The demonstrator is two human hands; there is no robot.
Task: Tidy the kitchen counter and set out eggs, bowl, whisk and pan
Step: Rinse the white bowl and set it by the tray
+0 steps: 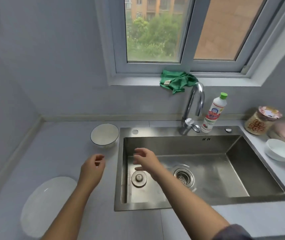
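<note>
bowl (104, 135) mouth-up; left hand (91, 168) loosely curled; right hand (145, 161) over sink (155, 131)

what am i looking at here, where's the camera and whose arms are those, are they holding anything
There is no machine here. The arms belong to a person, and the one picture comes from a wide-angle camera worn on their head, looking forward and down. The left hand is over the counter with loosely curled fingers. The right hand reaches over the left end of the steel sink. Both hold nothing. On the counter sit a dark-rimmed white bowl, an oval white plate nearer the person, and at the right a green-capped bottle, a jar and a small white bowl. A plug lies in the sink. A green cloth lies on the window sill. No eggs, whisk or pan show.
</note>
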